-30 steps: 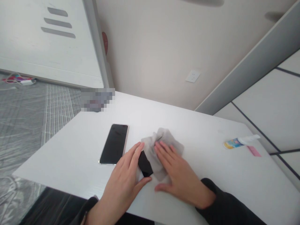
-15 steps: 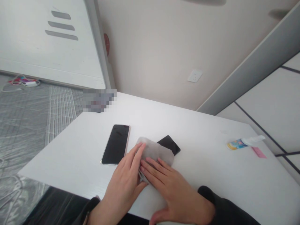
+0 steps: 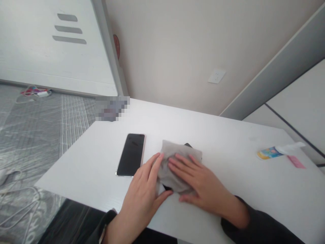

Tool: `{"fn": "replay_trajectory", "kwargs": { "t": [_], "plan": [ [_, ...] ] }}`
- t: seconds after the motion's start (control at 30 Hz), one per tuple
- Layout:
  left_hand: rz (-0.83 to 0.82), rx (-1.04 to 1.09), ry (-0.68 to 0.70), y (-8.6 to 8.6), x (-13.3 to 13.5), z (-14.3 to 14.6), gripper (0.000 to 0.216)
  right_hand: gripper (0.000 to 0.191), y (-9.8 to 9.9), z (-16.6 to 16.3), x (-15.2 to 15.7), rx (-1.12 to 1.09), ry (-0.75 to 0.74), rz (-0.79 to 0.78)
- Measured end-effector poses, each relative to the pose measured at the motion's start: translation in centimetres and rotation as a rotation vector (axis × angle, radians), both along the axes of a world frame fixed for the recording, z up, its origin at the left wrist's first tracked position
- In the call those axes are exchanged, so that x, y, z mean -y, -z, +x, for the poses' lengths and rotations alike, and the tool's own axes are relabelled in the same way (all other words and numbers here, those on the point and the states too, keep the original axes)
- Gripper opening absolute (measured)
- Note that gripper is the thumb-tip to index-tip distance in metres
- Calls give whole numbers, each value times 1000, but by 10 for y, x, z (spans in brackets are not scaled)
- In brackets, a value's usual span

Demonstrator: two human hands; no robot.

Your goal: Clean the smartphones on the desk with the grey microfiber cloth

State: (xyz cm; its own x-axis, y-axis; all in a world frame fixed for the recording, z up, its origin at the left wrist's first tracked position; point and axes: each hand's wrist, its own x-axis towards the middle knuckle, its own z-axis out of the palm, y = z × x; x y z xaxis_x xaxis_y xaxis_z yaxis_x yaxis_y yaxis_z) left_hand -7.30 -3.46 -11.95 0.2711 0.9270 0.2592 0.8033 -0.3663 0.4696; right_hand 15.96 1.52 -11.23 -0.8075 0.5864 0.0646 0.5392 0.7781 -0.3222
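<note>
A grey cloth (image 3: 181, 147) lies over a black phone-like slab (image 3: 188, 145) on the white table (image 3: 83, 159). Only a far corner and a bit of the near edge of the slab show. My right hand (image 3: 200, 179) presses on the cloth from above, its fingers stretched out over the folds and its thumb apart. My left hand (image 3: 144, 189) wraps the slab's left side, fingertips at the cloth's edge and thumb at the near edge. Left of it, a smartphone (image 3: 131, 154) with a dark screen and a clear case lies face up.
A small pump bottle (image 3: 271, 153) lies on its side at the right, beside a pink slip (image 3: 296, 161). A blurred-out object (image 3: 111, 109) sits at the far left corner. Behind the table is a wall with a socket (image 3: 217, 76). Cables (image 3: 22, 210) lie at lower left.
My right hand has slid the cloth up and to the right, so it covers most of the black slab's far end. The left hand stays by the slab's left side. The whole view has shifted slightly.
</note>
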Motion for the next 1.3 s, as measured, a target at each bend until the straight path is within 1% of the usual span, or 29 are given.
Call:
{"fn": "replay_trajectory", "kwargs": {
  "t": [0.07,0.1,0.17,0.2,0.23,0.27,0.33,0.37,0.4,0.43,0.5,0.53,0.57,0.63,0.67,0.7,0.73,0.8,0.83,0.87,0.93,0.97,1.0,1.03,1.1,1.13,1.17,1.27,1.3],
  "plan": [
    [-2,0,-11,-1,0,1,108,81,1,3,-4,-3,121,69],
    [-5,-2,-9,-2,0,1,108,85,1,2,-4,-10,118,81],
    [-15,-10,10,-3,0,1,107,97,0,-1,-2,-17,-14,34],
    [-18,-12,19,-3,1,0,106,98,-1,-3,-2,-14,-93,-5],
    [-20,-11,25,-3,1,0,105,94,-2,-4,-2,-4,-135,-35],
    [-21,-8,27,-3,1,0,103,86,-3,-3,-4,12,-126,-47],
    [-16,6,17,-4,1,0,100,70,-3,1,-8,37,21,0],
    [-11,11,11,-4,1,0,99,69,-3,4,-9,41,92,35],
    [-8,12,6,-4,1,0,100,72,-3,5,-10,36,115,58],
    [-8,9,6,-4,1,-1,101,81,-2,6,-9,29,75,55],
    [-13,-2,17,-4,2,-1,106,95,-2,6,-7,22,-106,-5],
    [-17,-6,22,-4,2,-1,108,96,-2,7,-6,26,-175,-38],
    [-20,-6,24,-4,2,-1,109,91,-2,8,-7,28,-184,-43],
    [-18,3,16,-4,1,-1,110,78,-3,12,-9,24,-46,5],
    [-14,7,7,-3,1,-1,110,75,-3,14,-10,17,26,37],
    [-10,9,0,-3,1,-1,110,77,-4,15,-11,8,56,55],
    [-10,7,-2,-3,1,-1,110,83,-4,15,-11,-1,31,54],
    [-21,-5,9,-3,1,-1,109,93,-6,15,-9,-8,-126,4],
    [-24,-8,15,-3,1,-1,109,92,-7,15,-9,-3,-190,-25],
    [-26,-8,17,-3,1,-2,109,86,-8,16,-9,1,-202,-35],
    [-19,-3,13,-3,0,-2,108,69,-8,20,-10,1,-63,11],
    [-12,-1,4,-3,0,-2,107,64,-7,21,-11,-7,21,46],
    [-8,-3,-1,-3,0,-2,104,66,-7,21,-10,-18,75,78],
    [-8,-8,2,-3,0,-2,101,76,-6,21,-8,-24,64,83],
    [-12,-21,22,-3,2,-2,94,95,-4,18,-4,-46,-144,13],
    [-7,-29,29,-3,3,-2,90,98,-3,16,-2,-18,-196,-30],
    [3,-41,29,-4,4,-2,87,94,-2,15,-1,-15,-201,-25],
    [72,-124,20,-9,4,-4,80,80,-4,13,-1,3,70,76],
    [93,-167,38,-11,2,-6,79,82,-5,11,-1,25,122,93]
  ]
}}
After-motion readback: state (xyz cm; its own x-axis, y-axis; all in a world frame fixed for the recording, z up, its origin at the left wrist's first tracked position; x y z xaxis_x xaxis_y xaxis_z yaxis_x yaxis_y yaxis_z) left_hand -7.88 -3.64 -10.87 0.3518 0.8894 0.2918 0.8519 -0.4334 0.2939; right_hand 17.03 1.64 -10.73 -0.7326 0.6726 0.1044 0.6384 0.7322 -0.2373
